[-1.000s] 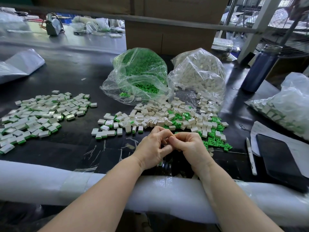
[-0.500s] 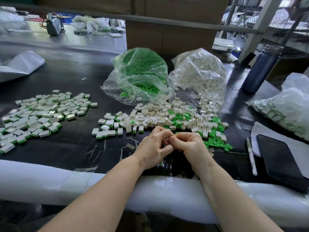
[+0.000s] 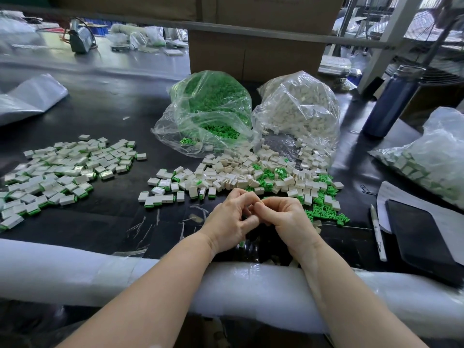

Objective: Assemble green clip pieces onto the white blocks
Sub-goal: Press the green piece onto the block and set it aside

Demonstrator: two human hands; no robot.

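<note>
My left hand and my right hand meet fingertip to fingertip just above the black table, fingers curled, pinching a small piece that is hidden between them. A sliver of a white and green block peeks out under my left palm. Loose white blocks lie mixed with green clips right behind the hands. Assembled blocks are spread out at the left.
Behind the loose pile stand a clear bag of green clips and a bag of white blocks. At the right are a blue bottle, another bag, a pen and a black tablet. White foam pads the near edge.
</note>
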